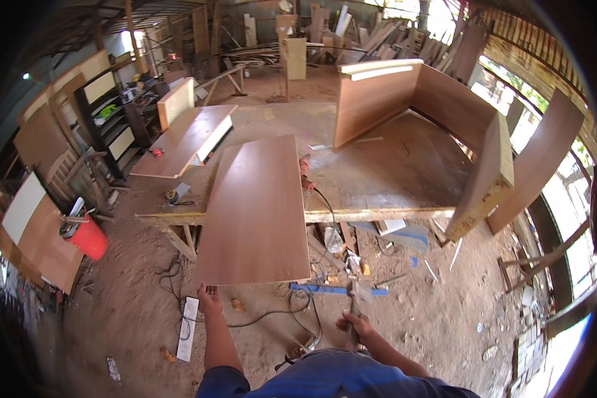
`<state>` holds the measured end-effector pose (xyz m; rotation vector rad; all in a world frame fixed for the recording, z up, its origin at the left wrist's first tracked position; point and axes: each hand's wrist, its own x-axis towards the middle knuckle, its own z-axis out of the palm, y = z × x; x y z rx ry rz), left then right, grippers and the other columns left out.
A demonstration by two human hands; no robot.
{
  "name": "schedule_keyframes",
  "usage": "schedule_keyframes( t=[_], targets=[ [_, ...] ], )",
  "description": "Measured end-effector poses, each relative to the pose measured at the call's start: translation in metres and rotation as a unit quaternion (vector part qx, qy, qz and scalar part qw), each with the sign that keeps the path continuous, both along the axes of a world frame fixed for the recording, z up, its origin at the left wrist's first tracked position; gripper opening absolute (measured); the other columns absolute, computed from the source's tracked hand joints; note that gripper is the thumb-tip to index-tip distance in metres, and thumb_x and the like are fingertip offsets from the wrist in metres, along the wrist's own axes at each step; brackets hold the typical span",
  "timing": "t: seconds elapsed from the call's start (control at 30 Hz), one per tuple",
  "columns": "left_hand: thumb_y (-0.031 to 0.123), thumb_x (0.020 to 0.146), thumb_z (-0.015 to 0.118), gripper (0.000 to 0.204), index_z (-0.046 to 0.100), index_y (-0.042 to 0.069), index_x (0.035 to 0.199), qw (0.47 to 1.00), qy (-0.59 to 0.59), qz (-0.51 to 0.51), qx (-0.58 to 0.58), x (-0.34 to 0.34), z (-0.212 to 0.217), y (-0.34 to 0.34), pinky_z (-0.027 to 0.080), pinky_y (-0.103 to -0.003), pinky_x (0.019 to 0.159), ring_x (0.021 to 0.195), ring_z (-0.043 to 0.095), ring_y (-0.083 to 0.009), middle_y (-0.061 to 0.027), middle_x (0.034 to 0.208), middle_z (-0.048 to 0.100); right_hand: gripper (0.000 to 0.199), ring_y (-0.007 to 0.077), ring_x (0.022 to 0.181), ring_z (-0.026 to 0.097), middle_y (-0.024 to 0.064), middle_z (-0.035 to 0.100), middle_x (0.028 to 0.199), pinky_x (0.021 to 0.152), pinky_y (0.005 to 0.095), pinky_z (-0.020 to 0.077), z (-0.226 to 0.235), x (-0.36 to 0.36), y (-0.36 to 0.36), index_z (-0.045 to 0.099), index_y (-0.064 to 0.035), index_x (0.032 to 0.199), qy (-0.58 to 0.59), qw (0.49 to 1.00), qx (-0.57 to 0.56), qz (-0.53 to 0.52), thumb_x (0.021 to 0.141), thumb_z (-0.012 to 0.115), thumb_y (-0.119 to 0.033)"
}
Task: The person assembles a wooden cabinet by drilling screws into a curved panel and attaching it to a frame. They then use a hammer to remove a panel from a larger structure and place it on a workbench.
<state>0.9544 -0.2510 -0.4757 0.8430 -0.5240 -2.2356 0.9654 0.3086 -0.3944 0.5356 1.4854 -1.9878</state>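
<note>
A brown wood-grain panel [255, 212] lies on the worktable [378, 192] and juts out past its front edge toward me. At the panel's near left corner, my left hand [210, 300] grips the edge. My right hand [357, 327], off to the panel's right, is closed around a wooden-handled tool [354, 304]. The tool points away from me, and its head is too blurred to name. Close to the panel's right side on the tabletop rests a red power tool [306, 174] with a black cord.
An upright panel frame [438, 99] stands at the table's right. Another panel [186, 139] and a tape measure [173, 196] are on the left. Cords [272, 317] and a blue strip [338, 290] lie on the dirt floor. A red bucket [89, 237] stands far left.
</note>
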Motion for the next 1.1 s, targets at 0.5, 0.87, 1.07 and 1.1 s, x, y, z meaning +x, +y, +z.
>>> schedule_keyframes(
  t=[0.5,0.87,1.07,1.1],
  targets=[
    [0.021,0.104,0.065,0.016,0.063,0.005,0.103,0.990,-0.034,-0.069,0.116,-0.033,-0.008,0.147,0.058,-0.035,0.084,0.083,0.067,-0.0171,-0.0037,0.093,0.068,0.027,0.0220,0.059,0.066,0.0091,0.066,0.071,0.056,0.0374,0.0575,-0.012,0.035,0.069,0.066,-0.0035,0.086,-0.034,0.977,0.049,-0.204,0.096,0.075,-0.027],
    [0.022,0.108,0.058,0.022,0.061,0.004,0.120,0.952,-0.118,-0.276,0.054,-0.039,-0.026,0.185,0.058,-0.043,0.101,0.097,0.068,-0.0257,-0.0079,0.104,0.068,0.029,0.0212,0.060,0.066,0.0095,0.064,0.070,0.055,0.0383,0.0575,-0.018,0.023,0.051,0.066,-0.0011,0.086,-0.037,0.990,0.034,-0.132,0.095,0.075,-0.027],
    [0.018,0.105,0.064,0.018,0.061,0.006,0.118,0.958,-0.135,-0.247,-0.057,-0.047,0.000,0.170,0.063,-0.043,0.092,0.086,0.070,-0.0219,-0.0075,0.102,0.067,0.032,0.0245,0.057,0.065,0.0100,0.063,0.069,0.053,0.0397,0.0571,-0.011,0.027,0.056,0.063,-0.0027,0.084,-0.038,0.992,0.034,-0.117,0.095,0.076,-0.029],
    [0.018,0.103,0.068,0.018,0.061,0.008,0.117,0.964,-0.139,-0.216,-0.062,-0.046,0.007,0.158,0.065,-0.042,0.086,0.078,0.068,-0.0205,-0.0059,0.097,0.065,0.032,0.0249,0.057,0.065,0.0100,0.063,0.068,0.053,0.0398,0.0571,-0.004,0.031,0.053,0.063,-0.0029,0.083,-0.040,0.992,0.030,-0.112,0.095,0.076,-0.030]
  ],
)
